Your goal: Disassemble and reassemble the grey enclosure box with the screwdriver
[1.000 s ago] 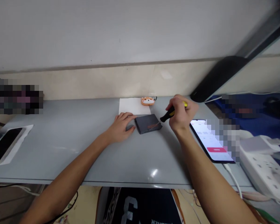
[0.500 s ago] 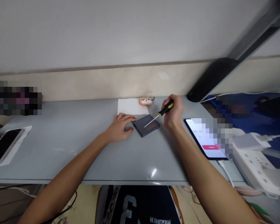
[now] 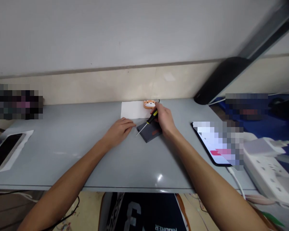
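Note:
A screwdriver [image 3: 152, 117] with a black and yellow handle is gripped in my right hand [image 3: 165, 119]. Its thin metal shaft slants down to the left, and the tip appears near the left edge of a flat dark grey box [image 3: 146, 134] with a reddish mark. That box lies on the table, partly covered by my right hand. At its left corner, my left hand [image 3: 119, 131] has thumb and fingers drawn together; whatever is between them, if anything, is too small to see.
Behind the box lie a white sheet of paper [image 3: 132, 109] and an orange animal-face case [image 3: 149, 104]. To the right are a lit phone [image 3: 214, 152] on a cable and a white power strip [image 3: 267, 173]. Another phone [image 3: 7, 150] lies far left on the grey table [image 3: 62, 138].
My right hand has swung left with the screwdriver, bringing its tip from over the box to its left edge. My left thumb has closed toward the fingers.

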Available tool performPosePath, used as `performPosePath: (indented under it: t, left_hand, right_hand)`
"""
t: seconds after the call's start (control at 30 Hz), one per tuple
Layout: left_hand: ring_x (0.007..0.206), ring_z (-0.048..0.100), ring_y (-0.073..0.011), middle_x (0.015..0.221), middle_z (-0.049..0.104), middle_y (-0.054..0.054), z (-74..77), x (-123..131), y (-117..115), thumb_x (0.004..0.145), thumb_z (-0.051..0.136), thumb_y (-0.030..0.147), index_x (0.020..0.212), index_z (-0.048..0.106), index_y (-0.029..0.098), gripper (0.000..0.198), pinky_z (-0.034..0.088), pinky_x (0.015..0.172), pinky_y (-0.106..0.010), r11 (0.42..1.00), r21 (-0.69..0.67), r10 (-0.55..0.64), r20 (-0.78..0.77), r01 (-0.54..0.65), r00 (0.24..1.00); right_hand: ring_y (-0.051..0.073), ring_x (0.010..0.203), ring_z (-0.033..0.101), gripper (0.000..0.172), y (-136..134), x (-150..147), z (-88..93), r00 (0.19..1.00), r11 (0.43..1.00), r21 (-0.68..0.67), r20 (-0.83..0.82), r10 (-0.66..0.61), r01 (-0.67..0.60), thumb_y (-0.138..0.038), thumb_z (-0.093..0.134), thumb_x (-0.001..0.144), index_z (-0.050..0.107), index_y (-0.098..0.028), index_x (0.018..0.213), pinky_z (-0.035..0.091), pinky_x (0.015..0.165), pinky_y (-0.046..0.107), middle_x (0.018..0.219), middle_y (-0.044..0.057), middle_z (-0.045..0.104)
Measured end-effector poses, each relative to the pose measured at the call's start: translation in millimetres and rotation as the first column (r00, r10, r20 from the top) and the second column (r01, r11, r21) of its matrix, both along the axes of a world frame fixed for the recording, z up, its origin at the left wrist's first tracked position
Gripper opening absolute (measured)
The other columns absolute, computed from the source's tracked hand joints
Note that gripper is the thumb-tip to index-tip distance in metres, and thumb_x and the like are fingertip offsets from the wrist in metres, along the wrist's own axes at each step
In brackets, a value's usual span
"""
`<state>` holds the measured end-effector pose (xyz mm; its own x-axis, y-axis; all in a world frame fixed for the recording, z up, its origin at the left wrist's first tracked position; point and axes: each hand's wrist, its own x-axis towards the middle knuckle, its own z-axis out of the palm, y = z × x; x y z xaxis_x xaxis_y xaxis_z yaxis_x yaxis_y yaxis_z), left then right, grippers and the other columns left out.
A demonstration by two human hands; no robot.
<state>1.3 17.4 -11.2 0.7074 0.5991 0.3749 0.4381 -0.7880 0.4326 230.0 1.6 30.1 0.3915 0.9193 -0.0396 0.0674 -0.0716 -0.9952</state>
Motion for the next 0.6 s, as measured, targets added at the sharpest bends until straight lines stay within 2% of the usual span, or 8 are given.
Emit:
performPosePath:
  t: [0.1, 0.3, 0.4, 0.5, 0.6]
  left_hand:
    - [0.109, 0.063, -0.0223, 0.114, 0.072, -0.008, -2.9, 0.7, 1.5, 0.108, 0.044, 0.027, 0.119, 0.072, 0.024, 0.030, 0.052, 0.100, -0.045, 0.999, 0.010, 0.037, 0.011, -0.037, 0.999]
    - [0.107, 0.062, -0.0228, 0.112, 0.071, -0.008, -5.5, 1.2, 0.9, 0.107, 0.048, 0.030, 0.118, 0.071, 0.022, 0.027, 0.052, 0.101, -0.044, 0.988, 0.017, 0.151, 0.000, -0.151, 0.989]
    - [0.105, 0.061, -0.0222, 0.109, 0.070, -0.007, -6.2, -0.3, 2.0, 0.106, 0.052, 0.031, 0.111, 0.072, 0.022, 0.023, 0.052, 0.099, -0.042, 0.980, 0.006, 0.198, 0.012, -0.198, 0.980]
    - [0.101, 0.061, -0.0216, 0.104, 0.070, -0.006, -5.9, -1.0, 2.8, 0.105, 0.053, 0.031, 0.101, 0.073, 0.021, 0.023, 0.052, 0.096, -0.040, 0.977, 0.000, 0.213, 0.007, -0.213, 0.977]
    - [0.102, 0.061, -0.0216, 0.104, 0.069, -0.006, -5.6, -0.1, 2.2, 0.105, 0.053, 0.030, 0.101, 0.073, 0.021, 0.022, 0.051, 0.095, -0.040, 0.978, -0.006, 0.208, 0.008, -0.208, 0.978]
  right_hand:
    - [0.014, 0.048, 0.049, 0.044, -2.0, -6.2, -0.2, 0.998, 0.998, -0.021, -0.006, -0.063, 0.063, -0.056, 0.056, 0.090, 0.064, -0.020, 0.066, 0.034, 0.041, 0.028, 0.057, 0.001, 0.054]
    - [0.013, 0.043, 0.046, 0.040, -0.9, -9.1, -8.1, 0.990, 0.985, 0.093, 0.005, -0.144, 0.143, -0.047, 0.056, 0.091, 0.063, -0.020, 0.063, 0.032, 0.038, 0.027, 0.051, 0.000, 0.053]
    - [0.014, 0.043, 0.047, 0.040, -1.8, -10.5, -12.2, 0.987, 0.978, 0.135, 0.015, -0.162, 0.159, -0.045, 0.054, 0.093, 0.063, -0.021, 0.063, 0.031, 0.039, 0.027, 0.049, -0.001, 0.051]
    - [0.015, 0.048, 0.050, 0.040, -4.3, -14.1, -14.0, 0.978, 0.969, 0.157, 0.059, -0.200, 0.189, -0.047, 0.053, 0.093, 0.063, -0.021, 0.064, 0.032, 0.043, 0.027, 0.054, -0.001, 0.055]
    - [0.014, 0.051, 0.050, 0.042, -6.4, -17.0, -13.7, 0.968, 0.964, 0.156, 0.098, -0.233, 0.216, -0.047, 0.053, 0.094, 0.060, -0.022, 0.061, 0.033, 0.047, 0.026, 0.056, -0.001, 0.056]
